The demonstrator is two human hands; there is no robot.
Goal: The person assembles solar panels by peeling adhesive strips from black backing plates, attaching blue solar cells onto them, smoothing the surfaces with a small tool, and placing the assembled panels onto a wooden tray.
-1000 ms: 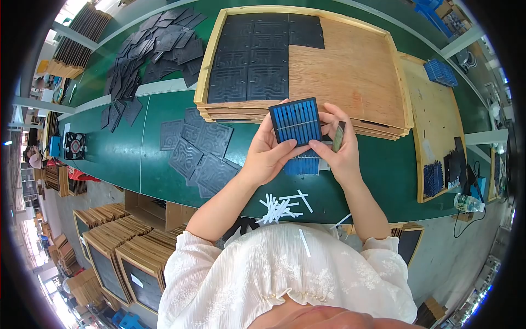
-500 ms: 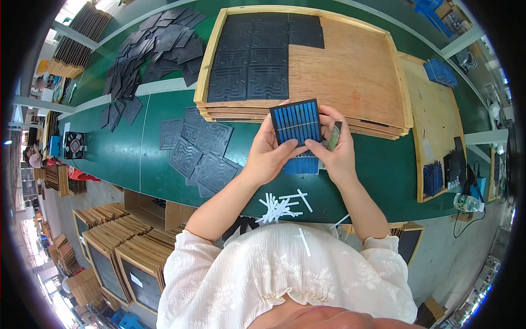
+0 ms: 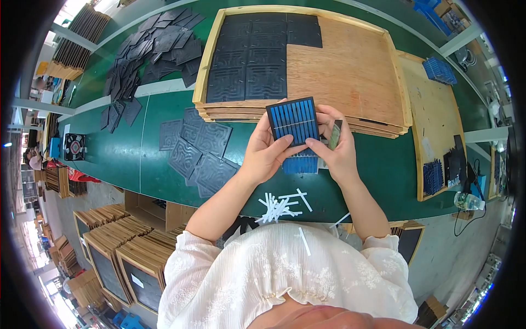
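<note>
A small black-framed solar panel (image 3: 293, 120) with blue strips is held up between both hands over the green table. My left hand (image 3: 265, 151) grips its left side, thumb on the lower front. My right hand (image 3: 337, 145) pinches its lower right corner with the thumb, the fingers behind it. A greenish flat piece with a dark end (image 3: 335, 136) is also tucked in the right hand; its kind is unclear. Below the panel lies a stack of blue-striped solar cells (image 3: 300, 165), partly hidden. Several white strips (image 3: 278, 208) lie in a loose heap near the table's front edge.
A wooden-framed tray (image 3: 350, 71) on a stack holds several black square panels (image 3: 246, 60). Loose black squares (image 3: 200, 148) lie to the left, with a larger pile (image 3: 159, 46) behind. At right stand another wooden tray (image 3: 438, 120) and a plastic bottle (image 3: 468, 202).
The solar panel has shifted slightly left and tilted a little in the hands. My left thumb has moved up and left on its face.
</note>
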